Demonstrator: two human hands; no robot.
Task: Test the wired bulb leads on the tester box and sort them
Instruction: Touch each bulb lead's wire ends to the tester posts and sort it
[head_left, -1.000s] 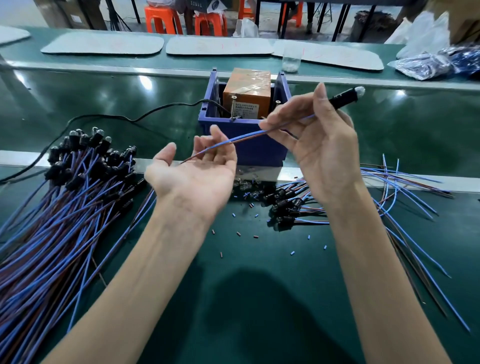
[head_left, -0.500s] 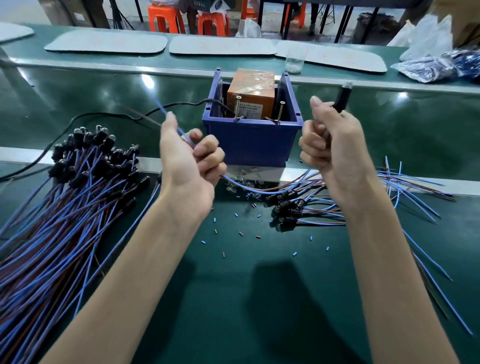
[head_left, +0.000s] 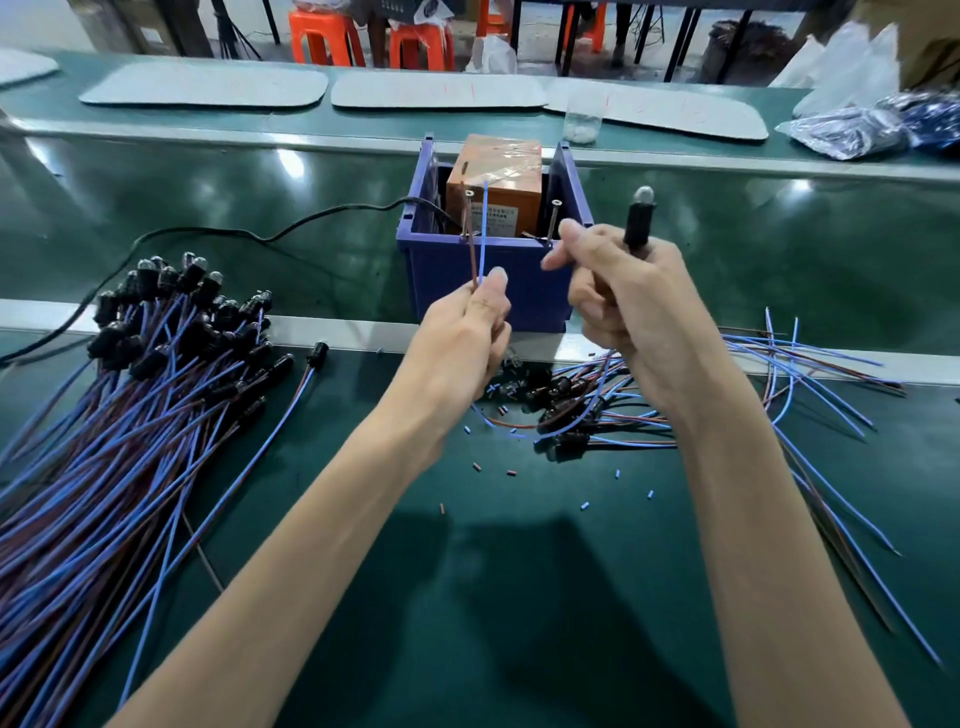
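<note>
Lead ends (head_left: 479, 234) pinched in left hand (head_left: 462, 338) to be spread, one touched to each screw (head_left: 469, 194) on tester box (head_left: 436, 270), bulb holder (head_left: 636, 231) gripped in right hand (head_left: 634, 306) watched.

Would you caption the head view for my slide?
Left hand pinches wire ends near tester box; right hand holds bulb.

A single wide-angle view looks from the person's head, forward and steeply down onto the green tabletop (head_left: 519, 597). It sits close. Both forearms (head_left: 291, 571) enter from the bottom edge, and the left hand (head_left: 457, 332) and right hand (head_left: 623, 296) fill the middle, just in front of the blue tester box (head_left: 431, 275). The top edge reaches past the tabletop's far side to orange stools (head_left: 322, 41). Straight edges bow toward the frame's sides.
</note>
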